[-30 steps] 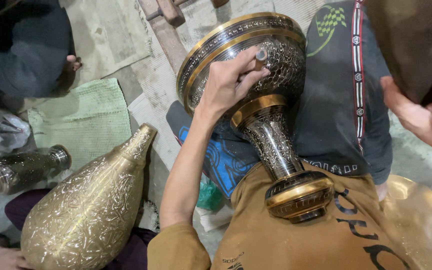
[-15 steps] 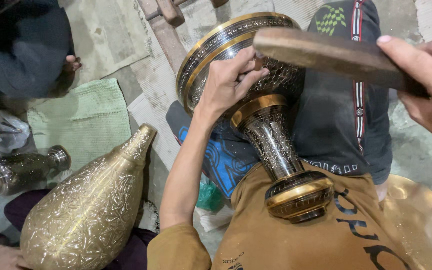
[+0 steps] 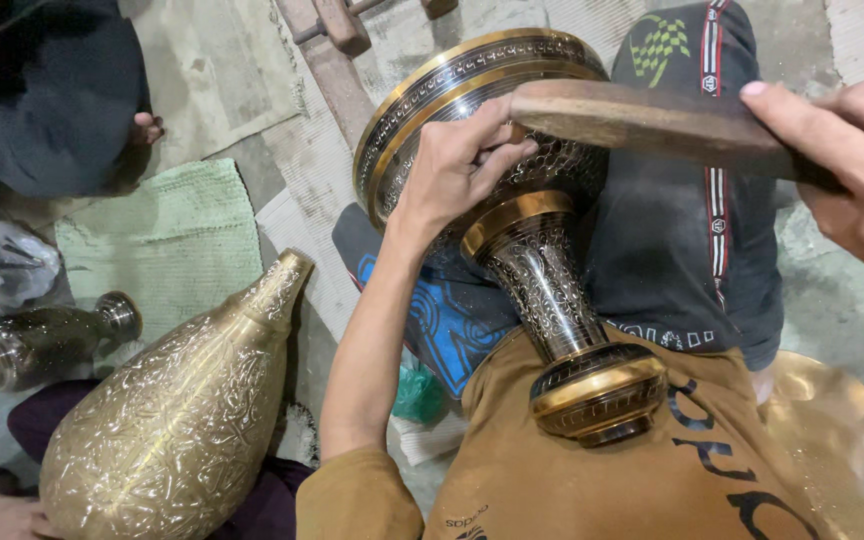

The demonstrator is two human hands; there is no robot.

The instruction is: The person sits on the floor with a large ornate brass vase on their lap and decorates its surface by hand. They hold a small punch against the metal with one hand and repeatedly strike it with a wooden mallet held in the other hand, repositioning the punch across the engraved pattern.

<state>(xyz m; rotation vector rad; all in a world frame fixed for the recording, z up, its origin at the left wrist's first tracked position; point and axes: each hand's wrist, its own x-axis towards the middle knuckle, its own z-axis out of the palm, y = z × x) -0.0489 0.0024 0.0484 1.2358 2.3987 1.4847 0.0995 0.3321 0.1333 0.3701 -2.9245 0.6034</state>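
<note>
Left hand (image 3: 457, 170) lies on the bowl of the brass goblet vase (image 3: 512, 190), fingers (image 3: 500, 150) curled together and pinching a small tool against the engraved surface; the tool itself is too hidden to identify. Right hand (image 3: 852, 170) grips the wooden mallet (image 3: 652, 122), fingers wrapped around its near end, thumb along the top. The mallet's far end sits right at the left fingertips, over the bowl's rim band.

The vase lies tilted across the person's lap: its foot (image 3: 597, 390) butts against the brown shirt (image 3: 612, 470), stem runs up and away, wide mouth points off towards the floor. Dark trouser leg (image 3: 692, 230) with a striped seam sits under the bowl on the right.

To the left, a big teardrop-shaped engraved brass vessel (image 3: 177, 420) lies on its side, neck pointing up-right, just beside the left forearm. Further left, a darker metal vase (image 3: 37, 340) lies on the floor. A green cloth mat (image 3: 167, 235) lies between them and a seated person in dark clothes (image 3: 47, 100) at top left. Edge of a brass dish (image 3: 832, 410) shows at lower right.
</note>
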